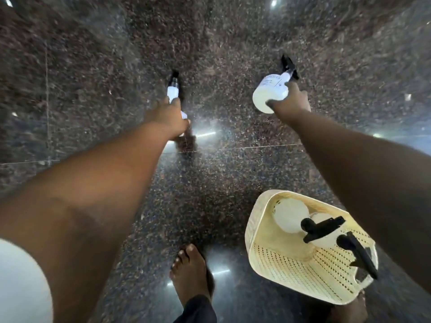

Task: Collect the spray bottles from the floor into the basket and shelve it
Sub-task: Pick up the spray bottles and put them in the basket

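Floor: polished dark granite (210,183), glossy.
Left hand (169,120): wrapped around slim spray bottle (173,90).
Right hand (291,101): clasping round bottle (270,92); likely light, smooth plastic, best held mid-body.
Basket (263,259): floor, two bottles inside.

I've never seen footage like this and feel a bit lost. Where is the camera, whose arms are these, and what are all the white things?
There is no machine here. The single picture comes from a wide-angle camera on a person's head, looking down at their own arms and the dark polished stone floor. The left hand is closed around a slim white spray bottle. The right hand grips a wider white spray bottle with a black trigger. Whether either bottle is lifted off the floor I cannot tell. Near the bare foot sits a cream perforated basket, already holding white spray bottles with black triggers.
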### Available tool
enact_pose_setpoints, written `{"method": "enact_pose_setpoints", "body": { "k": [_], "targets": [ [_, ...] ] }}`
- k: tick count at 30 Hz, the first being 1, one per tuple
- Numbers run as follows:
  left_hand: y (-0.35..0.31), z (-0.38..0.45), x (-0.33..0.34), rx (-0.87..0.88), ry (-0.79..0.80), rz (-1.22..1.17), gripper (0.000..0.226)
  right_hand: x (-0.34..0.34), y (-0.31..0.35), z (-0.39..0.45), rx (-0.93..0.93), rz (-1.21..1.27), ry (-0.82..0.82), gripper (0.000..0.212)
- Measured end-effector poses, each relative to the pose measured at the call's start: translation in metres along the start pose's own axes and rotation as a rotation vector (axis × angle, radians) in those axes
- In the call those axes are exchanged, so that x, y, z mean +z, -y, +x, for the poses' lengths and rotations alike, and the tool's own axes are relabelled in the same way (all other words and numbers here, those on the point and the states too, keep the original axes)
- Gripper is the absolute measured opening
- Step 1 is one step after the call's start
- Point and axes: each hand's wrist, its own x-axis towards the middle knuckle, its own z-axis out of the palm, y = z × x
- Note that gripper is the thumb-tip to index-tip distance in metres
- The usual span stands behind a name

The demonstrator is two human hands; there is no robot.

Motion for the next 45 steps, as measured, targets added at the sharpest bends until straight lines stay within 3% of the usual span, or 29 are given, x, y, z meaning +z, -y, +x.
{"method": "enact_pose_setpoints", "body": {
  "k": [3,6,11,16,23,27,30,33,36,40,43,45],
  "targets": [
    [0.002,0.015,0.011,-0.031,0.022,-0.009,0.071,0.008,0.002,0.022,0.028,0.023,0.02,0.09],
    [0.007,0.021,0.019,-0.037,0.052,0.011,0.073,0.013,0.004,0.029,0.033,0.035,0.068,0.095],
    [0.005,0.017,0.032,-0.038,0.0,0.064,0.075,0.022,-0.009,0.023,0.024,-0.021,0.04,0.089],
    [-0.003,-0.012,0.051,-0.06,0.056,0.168,0.091,0.031,-0.02,-0.011,0.032,0.041,0.058,0.081],
    [-0.015,-0.073,0.097,-0.075,0.147,0.216,0.081,0.076,-0.053,-0.101,-0.053,-0.134,0.274,0.076],
    [-0.019,-0.088,0.11,-0.07,0.136,0.224,0.073,0.071,-0.054,-0.106,-0.027,-0.237,0.442,0.109],
    [-0.023,-0.078,0.109,-0.089,0.091,0.144,0.057,0.057,-0.039,-0.088,0.066,0.013,0.477,0.122],
    [-0.027,-0.063,0.103,-0.097,0.041,-0.01,0.036,0.051,-0.018,-0.061,0.193,0.21,0.339,0.105],
    [-0.025,-0.055,0.101,-0.111,-0.037,-0.211,0.019,0.067,-0.002,-0.043,0.27,0.325,0.355,0.059],
    [-0.024,-0.051,0.104,-0.198,-0.028,-0.434,0.029,0.1,0.012,-0.044,0.353,0.467,0.474,0.045],
    [-0.024,-0.049,0.104,-0.247,0.026,-0.456,0.038,0.109,0.014,-0.057,0.383,0.484,0.549,0.018],
    [-0.024,-0.052,0.104,-0.225,0.034,-0.437,0.026,0.107,0.008,-0.068,0.382,0.501,0.532,0.024]
  ]
}}
